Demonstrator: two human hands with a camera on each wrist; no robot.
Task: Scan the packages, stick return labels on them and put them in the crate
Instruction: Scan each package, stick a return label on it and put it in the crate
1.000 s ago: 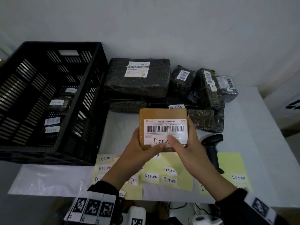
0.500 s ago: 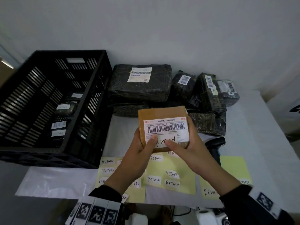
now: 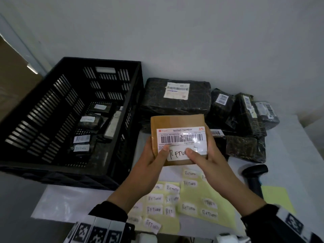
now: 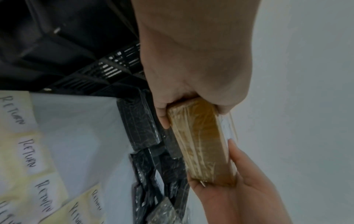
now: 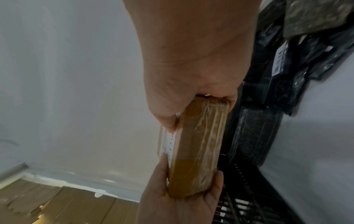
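above the table both hands (image 3: 180, 165) still grip the box (image 3: 177, 123), thumbs now further apart.

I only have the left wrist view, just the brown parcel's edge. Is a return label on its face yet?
Observer: Yes. The head view shows a white RETURN label on the brown parcel, below the barcode, with the thumbs of the left hand and right hand on it.
Operator: Where's the scanner?
Observer: The black scanner lies on the table to the right of the right hand.
Operator: Room in the crate?
Observer: The crate holds a few small packages on its bottom, well below the rim.
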